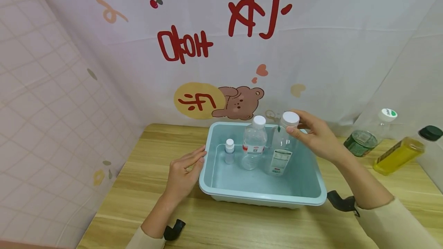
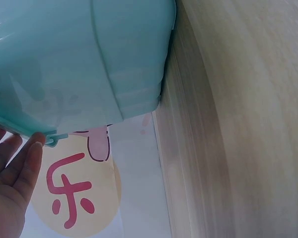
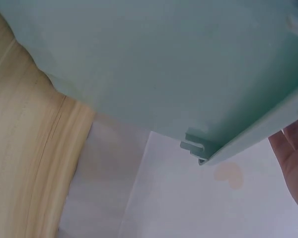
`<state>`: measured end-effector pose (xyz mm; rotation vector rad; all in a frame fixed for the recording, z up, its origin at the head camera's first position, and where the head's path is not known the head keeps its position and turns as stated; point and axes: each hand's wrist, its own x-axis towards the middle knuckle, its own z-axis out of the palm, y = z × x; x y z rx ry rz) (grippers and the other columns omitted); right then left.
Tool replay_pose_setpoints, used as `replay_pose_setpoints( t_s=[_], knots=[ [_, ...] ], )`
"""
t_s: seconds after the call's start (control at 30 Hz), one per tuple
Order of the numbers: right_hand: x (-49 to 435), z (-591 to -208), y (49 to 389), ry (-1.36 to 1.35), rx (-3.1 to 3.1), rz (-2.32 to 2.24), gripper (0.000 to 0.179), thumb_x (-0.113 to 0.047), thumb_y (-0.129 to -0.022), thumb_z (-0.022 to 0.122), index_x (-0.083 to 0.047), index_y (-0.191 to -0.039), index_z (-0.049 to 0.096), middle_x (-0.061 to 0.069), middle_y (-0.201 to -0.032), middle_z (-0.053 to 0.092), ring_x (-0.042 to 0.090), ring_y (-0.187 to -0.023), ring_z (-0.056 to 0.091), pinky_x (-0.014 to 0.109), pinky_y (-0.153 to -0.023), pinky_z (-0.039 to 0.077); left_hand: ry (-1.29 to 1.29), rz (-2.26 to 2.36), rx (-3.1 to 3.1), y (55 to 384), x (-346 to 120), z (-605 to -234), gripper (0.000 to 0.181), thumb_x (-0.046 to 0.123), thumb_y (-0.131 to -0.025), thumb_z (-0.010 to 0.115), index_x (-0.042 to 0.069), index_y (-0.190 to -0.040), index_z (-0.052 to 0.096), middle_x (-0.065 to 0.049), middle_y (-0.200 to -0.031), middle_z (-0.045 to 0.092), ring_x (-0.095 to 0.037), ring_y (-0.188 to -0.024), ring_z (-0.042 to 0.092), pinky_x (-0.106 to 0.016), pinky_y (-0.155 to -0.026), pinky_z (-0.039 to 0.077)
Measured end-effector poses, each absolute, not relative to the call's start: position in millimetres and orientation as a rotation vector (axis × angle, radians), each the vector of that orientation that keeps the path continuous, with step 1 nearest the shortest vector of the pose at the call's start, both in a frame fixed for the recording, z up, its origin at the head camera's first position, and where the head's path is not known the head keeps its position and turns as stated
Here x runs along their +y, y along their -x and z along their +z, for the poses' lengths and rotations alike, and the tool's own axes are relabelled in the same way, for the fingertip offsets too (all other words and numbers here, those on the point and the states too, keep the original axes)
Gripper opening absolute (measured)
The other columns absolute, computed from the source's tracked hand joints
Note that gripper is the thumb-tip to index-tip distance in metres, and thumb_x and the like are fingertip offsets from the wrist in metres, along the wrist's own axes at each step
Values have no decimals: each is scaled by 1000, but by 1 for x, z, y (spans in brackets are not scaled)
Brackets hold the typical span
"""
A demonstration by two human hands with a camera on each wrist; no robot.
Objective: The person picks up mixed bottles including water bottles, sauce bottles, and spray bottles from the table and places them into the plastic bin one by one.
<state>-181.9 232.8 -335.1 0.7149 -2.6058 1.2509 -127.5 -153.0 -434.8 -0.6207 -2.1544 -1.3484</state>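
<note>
Head view — right hand [image 1: 320,137], partly hidden, curled round tall bottle [image 1: 283,145] — outstretched left hand [image 1: 185,172] against tub [image 1: 261,198]

You're dressed in plain, pale cream — your left sleeve [image 1: 147,241] shows only its end, your right sleeve [image 1: 391,222] rather more. Near the left one juts a black fitting [image 1: 173,231], bent and blunt-ended; near the right, a curved black mount [image 1: 342,203], smooth-surfaced, with a small dark piece [image 1: 357,213] by the sleeve's edge.
</note>
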Motion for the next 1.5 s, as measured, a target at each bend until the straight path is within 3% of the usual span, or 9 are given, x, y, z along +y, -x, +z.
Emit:
replay_pose_setpoints(
  t_s=[0.43,0.6,0.87,1.33,1.5],
  knots=[
    [237,-332,181,-713,-2621,1221,52,-9,-100,71,-9,-149,55,7,-121,67,11,-103,63,16,-86,48,614,-1354,-2151,127,-153,-435,24,-6,-94,70,-6,-117,77,-18,-127,72,-32,-117,71,-18,-98,52],
    [239,-330,180,-730,-2593,1242,52,-5,-97,73,-8,-147,57,6,-120,67,5,-102,62,14,-89,47,612,-1367,-2152,126,-153,-435,24,-6,-95,69,-5,-118,77,-19,-127,72,-32,-117,70,-18,-97,52],
    [245,-323,173,-701,-2594,1310,51,-9,-101,70,-7,-149,54,2,-133,64,7,-108,63,15,-85,53,606,-1371,-2160,126,-152,-434,24,-5,-94,70,-5,-117,77,-17,-128,71,-32,-118,70,-19,-98,52],
    [260,-317,162,-715,-2433,1177,55,4,-95,71,-9,-147,58,-17,-134,63,-1,-117,59,10,-95,44,619,-1368,-2149,128,-153,-432,23,-5,-95,70,-6,-117,77,-21,-126,71,-34,-117,70,-18,-97,52],
    [267,-316,160,-758,-2337,1134,58,13,-89,71,-3,-143,61,-15,-136,65,-2,-117,60,12,-101,43,615,-1372,-2154,128,-153,-433,24,-5,-95,70,-6,-118,77,-21,-126,71,-33,-118,70,-19,-98,52]
  ],
)
